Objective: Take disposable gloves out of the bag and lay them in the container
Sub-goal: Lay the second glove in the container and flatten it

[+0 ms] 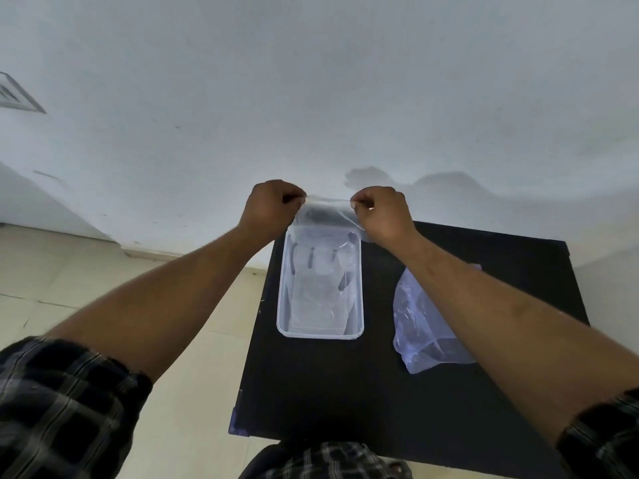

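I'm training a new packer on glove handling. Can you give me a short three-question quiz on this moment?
1. True or false: the thin clear plastic glove is pinched in the grip of both the left hand and the right hand.
2. What lies on the black table under the right forearm?
3. Where does the glove hang? A) over the clear rectangular plastic container B) over the floor

Key: 1. True. 2. The crumpled translucent plastic bag. 3. A.
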